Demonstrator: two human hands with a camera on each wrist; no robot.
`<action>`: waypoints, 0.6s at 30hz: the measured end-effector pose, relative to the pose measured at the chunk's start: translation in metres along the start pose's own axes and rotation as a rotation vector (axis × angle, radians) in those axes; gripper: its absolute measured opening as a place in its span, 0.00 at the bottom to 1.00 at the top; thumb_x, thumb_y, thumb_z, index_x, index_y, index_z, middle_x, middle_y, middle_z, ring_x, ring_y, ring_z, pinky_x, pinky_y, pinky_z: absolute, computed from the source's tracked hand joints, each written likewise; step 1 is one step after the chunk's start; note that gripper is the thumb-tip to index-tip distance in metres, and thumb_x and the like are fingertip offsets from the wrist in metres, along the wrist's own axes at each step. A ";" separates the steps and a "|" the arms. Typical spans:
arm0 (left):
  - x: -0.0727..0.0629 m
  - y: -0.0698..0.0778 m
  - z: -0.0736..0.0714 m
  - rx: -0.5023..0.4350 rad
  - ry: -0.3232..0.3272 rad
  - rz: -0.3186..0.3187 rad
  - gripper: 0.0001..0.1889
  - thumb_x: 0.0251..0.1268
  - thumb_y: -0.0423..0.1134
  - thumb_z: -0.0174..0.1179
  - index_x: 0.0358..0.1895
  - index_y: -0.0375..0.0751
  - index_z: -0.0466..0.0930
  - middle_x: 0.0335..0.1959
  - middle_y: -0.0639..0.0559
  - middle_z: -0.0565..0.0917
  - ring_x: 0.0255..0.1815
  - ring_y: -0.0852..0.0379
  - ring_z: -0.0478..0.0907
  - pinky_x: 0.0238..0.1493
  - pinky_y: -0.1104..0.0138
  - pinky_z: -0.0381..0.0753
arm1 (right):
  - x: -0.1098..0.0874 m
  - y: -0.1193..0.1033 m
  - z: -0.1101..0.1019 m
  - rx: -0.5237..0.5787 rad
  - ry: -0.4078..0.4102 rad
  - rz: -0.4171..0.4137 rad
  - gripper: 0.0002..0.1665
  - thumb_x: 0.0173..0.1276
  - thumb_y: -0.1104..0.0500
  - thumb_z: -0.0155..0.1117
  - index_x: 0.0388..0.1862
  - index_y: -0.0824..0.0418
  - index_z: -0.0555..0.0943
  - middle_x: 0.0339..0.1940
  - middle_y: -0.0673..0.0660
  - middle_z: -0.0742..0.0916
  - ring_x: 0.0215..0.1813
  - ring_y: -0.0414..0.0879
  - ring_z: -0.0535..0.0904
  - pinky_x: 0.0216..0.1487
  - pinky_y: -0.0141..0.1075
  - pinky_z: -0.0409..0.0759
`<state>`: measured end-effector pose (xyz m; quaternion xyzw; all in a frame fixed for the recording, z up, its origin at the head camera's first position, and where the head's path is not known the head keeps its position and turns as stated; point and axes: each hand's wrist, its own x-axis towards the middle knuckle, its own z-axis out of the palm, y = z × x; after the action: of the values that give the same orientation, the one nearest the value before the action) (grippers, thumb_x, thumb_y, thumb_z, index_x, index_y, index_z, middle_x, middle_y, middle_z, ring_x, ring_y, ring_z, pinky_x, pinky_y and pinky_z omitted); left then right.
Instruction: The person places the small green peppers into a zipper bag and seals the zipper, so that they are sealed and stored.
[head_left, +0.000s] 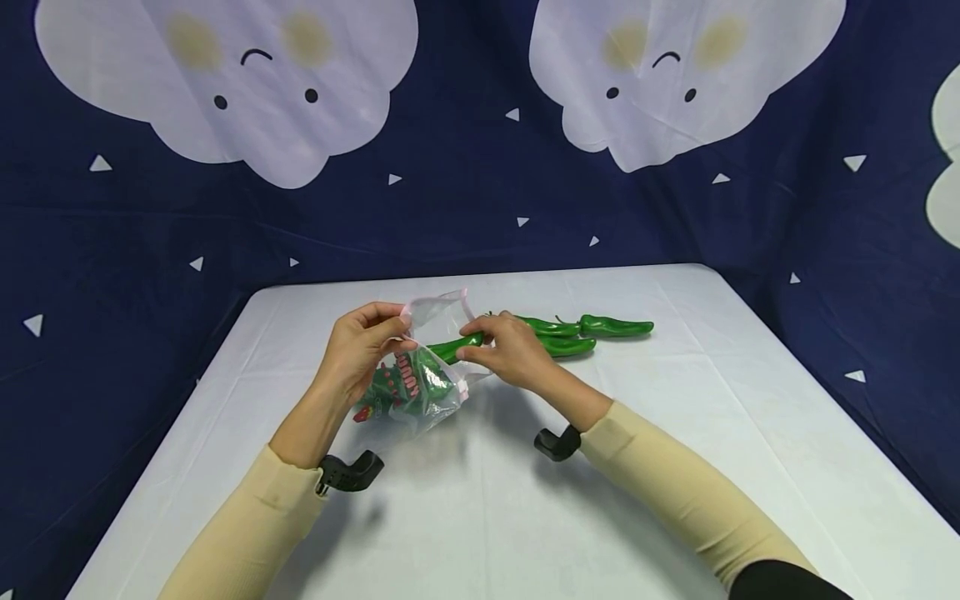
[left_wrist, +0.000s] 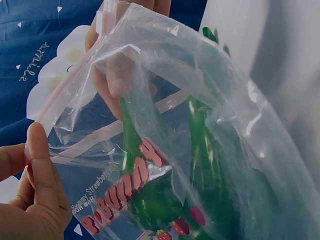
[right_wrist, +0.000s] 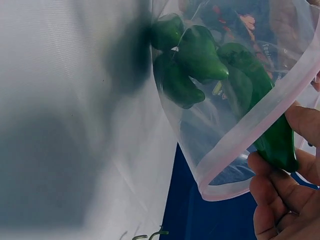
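Observation:
My left hand (head_left: 362,348) pinches the pink-edged rim of a clear zip bag (head_left: 442,398) printed with red lettering and strawberries. Between the fingers and thumb of my right hand (head_left: 512,348) is the end of a green chili pepper (head_left: 447,348). In the right wrist view this held pepper (right_wrist: 277,142) passes through the bag's mouth, its far part inside. Several green peppers (right_wrist: 200,55) lie deeper in the bag. The left wrist view shows the bag's printed side, with green peppers (left_wrist: 207,150) seen through the plastic.
More green peppers (head_left: 618,327) lie on the white-covered table (head_left: 480,517), beyond and to the right of my right hand. A dark blue curtain (head_left: 465,225) with clouds and triangles hangs behind the table's far edge.

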<state>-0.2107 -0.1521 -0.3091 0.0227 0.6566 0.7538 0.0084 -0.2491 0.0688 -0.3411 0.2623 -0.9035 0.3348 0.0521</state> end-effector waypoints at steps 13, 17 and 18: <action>0.000 0.003 0.001 -0.006 0.001 0.001 0.16 0.64 0.32 0.59 0.51 0.25 0.71 0.35 0.52 0.77 0.28 0.61 0.79 0.36 0.73 0.87 | 0.009 -0.012 0.006 -0.034 -0.015 -0.063 0.18 0.60 0.49 0.68 0.47 0.55 0.83 0.42 0.51 0.88 0.44 0.49 0.78 0.43 0.37 0.78; 0.001 0.002 0.002 -0.007 0.001 0.002 0.15 0.64 0.32 0.59 0.50 0.27 0.72 0.35 0.52 0.77 0.29 0.61 0.79 0.36 0.73 0.87 | 0.011 -0.013 0.007 -0.029 -0.028 -0.070 0.17 0.61 0.51 0.67 0.47 0.55 0.83 0.42 0.52 0.88 0.44 0.48 0.78 0.45 0.38 0.78; 0.001 0.002 0.002 -0.006 0.002 0.002 0.15 0.64 0.32 0.59 0.50 0.27 0.72 0.35 0.52 0.77 0.29 0.61 0.79 0.36 0.73 0.87 | 0.010 -0.013 0.007 -0.032 -0.025 -0.074 0.17 0.61 0.51 0.67 0.47 0.55 0.83 0.42 0.51 0.88 0.44 0.48 0.78 0.45 0.38 0.78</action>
<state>-0.2116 -0.1508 -0.3070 0.0226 0.6544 0.7558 0.0073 -0.2505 0.0513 -0.3361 0.2987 -0.8990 0.3150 0.0572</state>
